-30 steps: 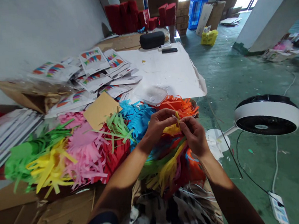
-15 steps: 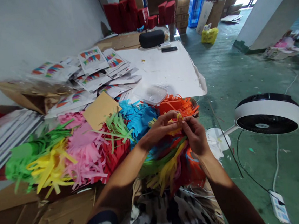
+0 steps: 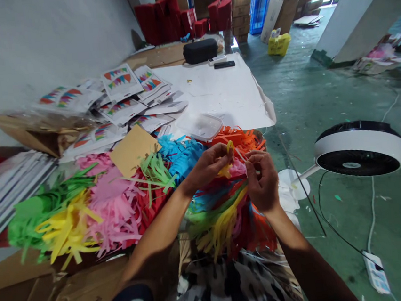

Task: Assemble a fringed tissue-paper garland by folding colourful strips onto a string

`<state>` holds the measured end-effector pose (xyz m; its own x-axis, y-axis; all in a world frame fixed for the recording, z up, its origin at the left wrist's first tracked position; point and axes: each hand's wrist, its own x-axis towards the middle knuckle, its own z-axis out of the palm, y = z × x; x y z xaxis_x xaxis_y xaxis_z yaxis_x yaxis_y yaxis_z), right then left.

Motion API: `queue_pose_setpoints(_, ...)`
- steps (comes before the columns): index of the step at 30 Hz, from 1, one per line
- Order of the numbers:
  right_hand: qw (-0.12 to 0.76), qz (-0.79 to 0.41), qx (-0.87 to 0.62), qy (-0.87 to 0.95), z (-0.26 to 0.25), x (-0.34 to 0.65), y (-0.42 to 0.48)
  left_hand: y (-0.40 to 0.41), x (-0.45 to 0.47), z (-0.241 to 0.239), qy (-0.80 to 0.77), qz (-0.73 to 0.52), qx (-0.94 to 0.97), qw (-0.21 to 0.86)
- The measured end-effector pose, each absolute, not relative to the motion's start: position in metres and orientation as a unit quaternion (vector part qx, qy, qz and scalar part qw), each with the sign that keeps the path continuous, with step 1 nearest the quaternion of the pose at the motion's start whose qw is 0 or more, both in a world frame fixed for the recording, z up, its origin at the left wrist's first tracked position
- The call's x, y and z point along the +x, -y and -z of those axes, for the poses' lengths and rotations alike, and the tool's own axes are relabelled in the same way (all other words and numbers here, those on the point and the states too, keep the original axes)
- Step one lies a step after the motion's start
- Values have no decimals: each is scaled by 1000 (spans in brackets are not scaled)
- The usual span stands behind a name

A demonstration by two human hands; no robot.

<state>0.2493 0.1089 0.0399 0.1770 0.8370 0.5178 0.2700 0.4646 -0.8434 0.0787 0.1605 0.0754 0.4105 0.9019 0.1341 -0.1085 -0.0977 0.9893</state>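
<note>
My left hand [image 3: 212, 164] pinches a yellow paper tassel [image 3: 230, 146], whose looped top rises above the fingertips. A short gap to the right, my right hand [image 3: 262, 178] has its fingers curled, pinching a thin pale string [image 3: 239, 155]. Below both hands hangs a bunch of paper tassels [image 3: 222, 224] in blue, green, yellow, pink, red and orange, over my lap. Piles of fringed tissue paper lie to the left: green [image 3: 33, 218], yellow [image 3: 69, 224], pink [image 3: 115, 201] and blue [image 3: 183, 154]. Orange fringe [image 3: 243, 137] sits just beyond my hands.
A clear plastic tray [image 3: 203, 125] rests on the white-covered table [image 3: 223, 91]. Printed bunting packets [image 3: 121, 82] are heaped at the back left, near a tan card [image 3: 133, 150]. At right, a fan [image 3: 359, 148] stands on the green floor with its cord and power strip [image 3: 377, 273].
My hands have moved apart. The left has shifted slightly left with the yellow tassel, its loop now showing; a pale string now shows at the right fingertips.
</note>
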Motion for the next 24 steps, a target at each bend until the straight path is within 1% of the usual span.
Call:
queue_pose_setpoints(6, 589, -193, -467, 631, -42, 249, -109, -156, 78, -80, -345, -425, 591, 593)
queue_pose_setpoints(15, 588, -198, -480, 619, -36, 249, -112, -153, 78, -79, -333, -413, 615, 584)
queue_pose_setpoints(18, 589, -235, -491, 597, -35, 247, -110, -149, 80, -76, -334, -402, 642, 561)
queue_pose_setpoints(21, 585, -287, -502, 568, -34, 246, -108, -146, 85, -70, -339, -422, 649, 535)
queue_pose_setpoints(24, 586, -307, -510, 550, -34, 246, -107, -146, 89, -65, -333, -443, 618, 558)
